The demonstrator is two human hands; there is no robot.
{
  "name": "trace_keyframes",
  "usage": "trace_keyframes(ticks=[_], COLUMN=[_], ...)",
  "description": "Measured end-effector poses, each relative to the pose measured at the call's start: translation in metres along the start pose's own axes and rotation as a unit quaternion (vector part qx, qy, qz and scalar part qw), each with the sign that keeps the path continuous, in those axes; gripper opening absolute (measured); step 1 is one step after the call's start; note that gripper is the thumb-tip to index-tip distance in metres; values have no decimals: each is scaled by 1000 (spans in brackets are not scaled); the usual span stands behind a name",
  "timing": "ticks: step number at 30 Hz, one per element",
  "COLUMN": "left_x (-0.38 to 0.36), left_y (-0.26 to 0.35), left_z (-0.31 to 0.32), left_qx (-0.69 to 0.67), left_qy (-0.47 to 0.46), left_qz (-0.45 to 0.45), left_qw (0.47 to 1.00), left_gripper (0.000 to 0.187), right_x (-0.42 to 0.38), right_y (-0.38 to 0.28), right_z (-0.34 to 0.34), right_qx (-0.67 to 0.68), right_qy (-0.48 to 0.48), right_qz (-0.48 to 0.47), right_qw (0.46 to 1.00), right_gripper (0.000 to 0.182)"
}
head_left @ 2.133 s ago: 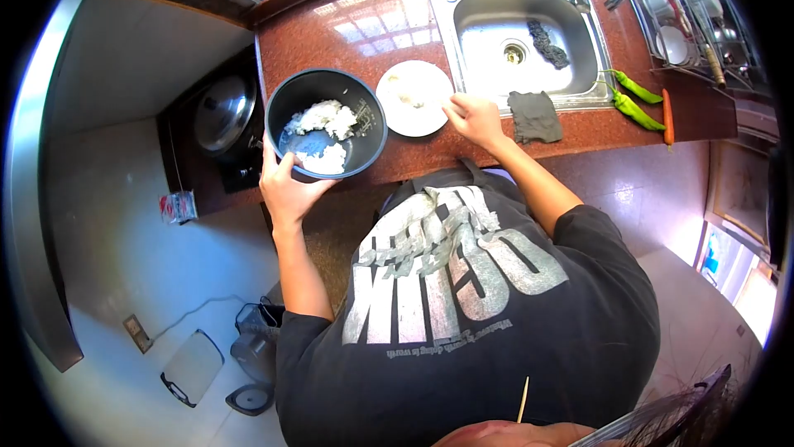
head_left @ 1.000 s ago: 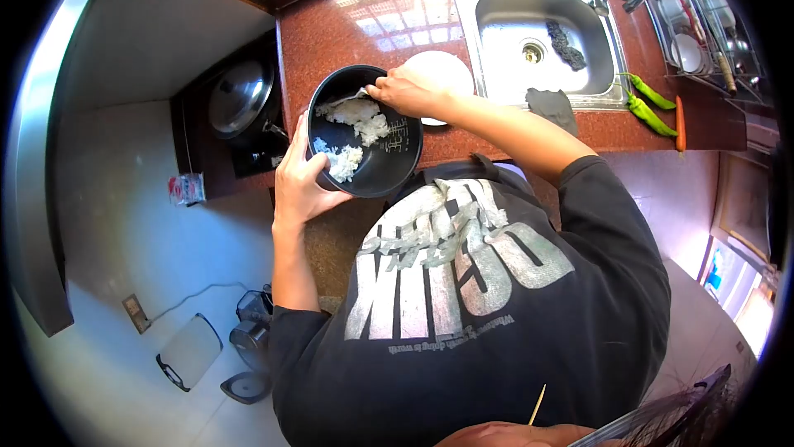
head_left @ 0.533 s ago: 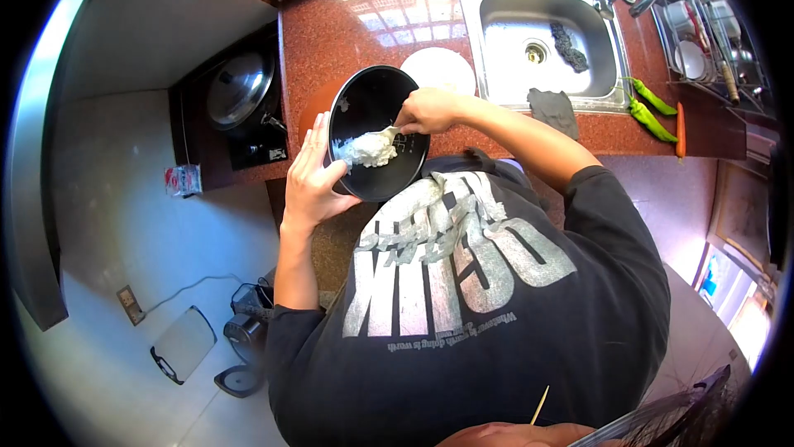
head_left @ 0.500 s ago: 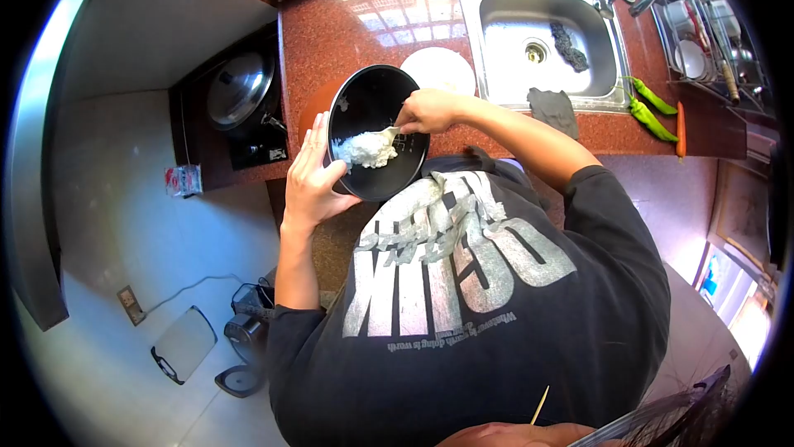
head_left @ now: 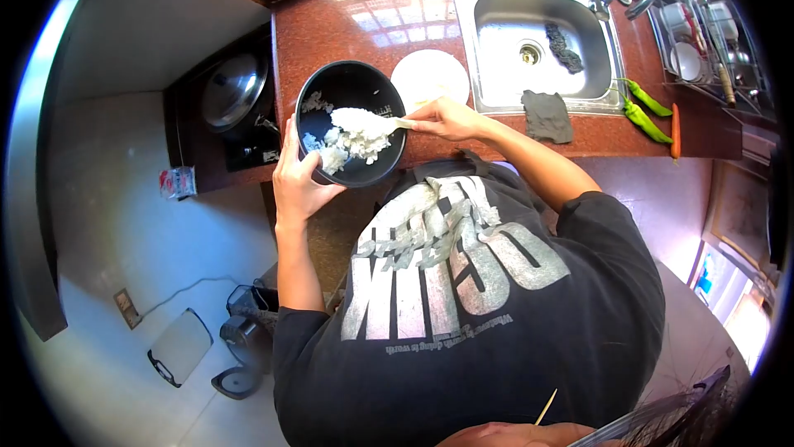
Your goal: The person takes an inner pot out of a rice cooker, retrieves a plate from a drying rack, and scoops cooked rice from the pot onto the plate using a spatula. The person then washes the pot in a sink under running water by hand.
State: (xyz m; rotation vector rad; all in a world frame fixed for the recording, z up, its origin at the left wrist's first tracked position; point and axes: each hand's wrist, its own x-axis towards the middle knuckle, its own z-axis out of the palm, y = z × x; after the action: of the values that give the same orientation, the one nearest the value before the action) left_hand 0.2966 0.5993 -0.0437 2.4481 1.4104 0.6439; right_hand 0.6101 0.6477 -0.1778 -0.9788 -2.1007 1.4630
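My left hand (head_left: 299, 181) grips the near left rim of a black rice cooker pot (head_left: 343, 81), thumb inside the rim and fingers along the outer wall. The pot is tilted so its inside faces me. White rice (head_left: 335, 157) lies clumped in the lower part, with some stuck to the left wall. In my right hand (head_left: 453, 120) is the handle of a pale rice paddle (head_left: 402, 123); its blade is hidden under a heap of rice over the pot. A white plate (head_left: 430, 75) sits on the counter just behind my right hand.
The steel sink (head_left: 496, 42) holds a dark scrubber (head_left: 564, 48). A grey cloth (head_left: 547, 116) hangs by its front edge. Green peppers (head_left: 645, 120) and a carrot (head_left: 676, 133) lie to the right, below a dish rack (head_left: 695, 42). A lidded pan (head_left: 234, 91) stands on the stove at left.
The pot has tipped back to a flatter angle and shifted slightly left. More rice shows, and the paddle has risen with a heap on it. My right hand has moved a little right.
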Motion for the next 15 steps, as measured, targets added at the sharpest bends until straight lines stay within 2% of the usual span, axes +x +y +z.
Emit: trace_keyframes(ticks=[3, 7, 8, 10, 11, 12, 13, 14, 15], left_x=[0, -1, 1, 5, 6, 7, 7, 7, 8], left_y=[-8, -19, -20, -21, -22, -23, -23, -24, -24], left_z=[3, 8, 7, 7, 8, 9, 11, 12, 13], left_qx=[10, 19, 18, 49, 44, 43, 39, 35, 36], left_qy=[13, 31, 30, 59, 58, 58, 48, 38, 38], left_qz=[-29, -59, -59, -42, -54, -53, -64, -75, -74], left_qw=[999, 998, 998, 996, 996, 996, 996, 996, 996], left_gripper=[49, 51, 51, 52, 53, 53, 52, 51, 51], right_x=[-10, -23, -29, -36, -39, -42, -44, -46, -50], right_y=[1, 9, 17, 0, 1, 4, 9, 14, 24], right_z=[-7, -24, -30, -50, -53, -57, -60, -63, -63], right_qx=[10, 13, 13, 48, 8, 7, -138, -279, -348], right_qy=[47, 170, 170, 168, 211, 212, 249, 280, 281], right_qz=[8, 6, 7, 141, 101, 102, 53, 2, -24], right_qw=[999, 985, 985, 974, 972, 972, 957, 919, 894], right_gripper=[29, 28, 28, 27, 25, 25, 24, 23, 30])
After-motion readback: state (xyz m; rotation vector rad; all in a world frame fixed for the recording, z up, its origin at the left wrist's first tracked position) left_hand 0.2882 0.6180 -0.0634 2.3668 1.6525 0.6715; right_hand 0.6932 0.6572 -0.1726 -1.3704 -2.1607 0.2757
